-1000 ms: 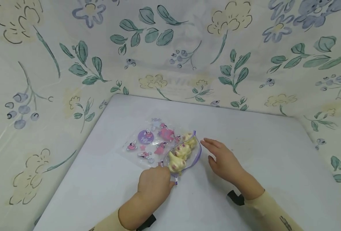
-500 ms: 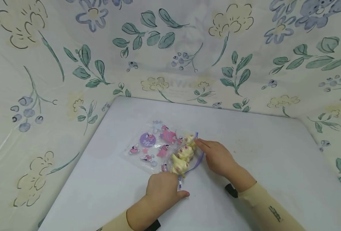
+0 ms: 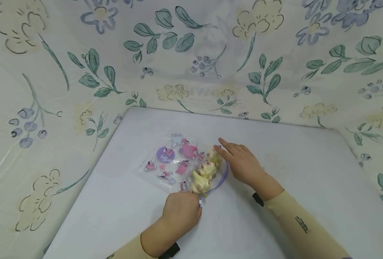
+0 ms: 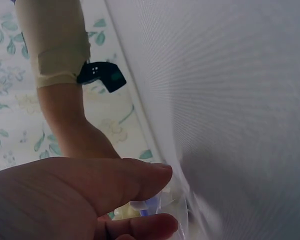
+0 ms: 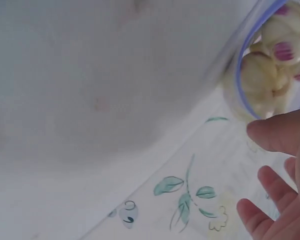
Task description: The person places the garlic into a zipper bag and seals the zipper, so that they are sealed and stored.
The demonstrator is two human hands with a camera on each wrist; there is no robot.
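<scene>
A clear zip bag (image 3: 165, 171) with pink and purple cartoon prints lies on the white table, its purple-edged mouth toward the right. Three pale yellow garlic bulbs (image 3: 201, 182) with purple patches sit in a row just inside that mouth. My left hand (image 3: 182, 210) grips the bag's near corner by the end of the zip strip; its curled fingers hide that corner. At the far end of the mouth is my right hand (image 3: 243, 167), fingers fairly straight and spread. In the right wrist view its thumb (image 5: 275, 132) is at the purple zip edge (image 5: 242, 82).
The white tabletop (image 3: 295, 172) extends around the bag to both sides. A floral sheet (image 3: 198, 68) hangs behind and beside the table. Each wrist carries a black camera mount, like the one (image 4: 104, 75) in the left wrist view.
My right hand has come left from beside the bag to its far mouth corner, and its fingers have since spread. My left thumb stuck out, then drew back in to the corner.
</scene>
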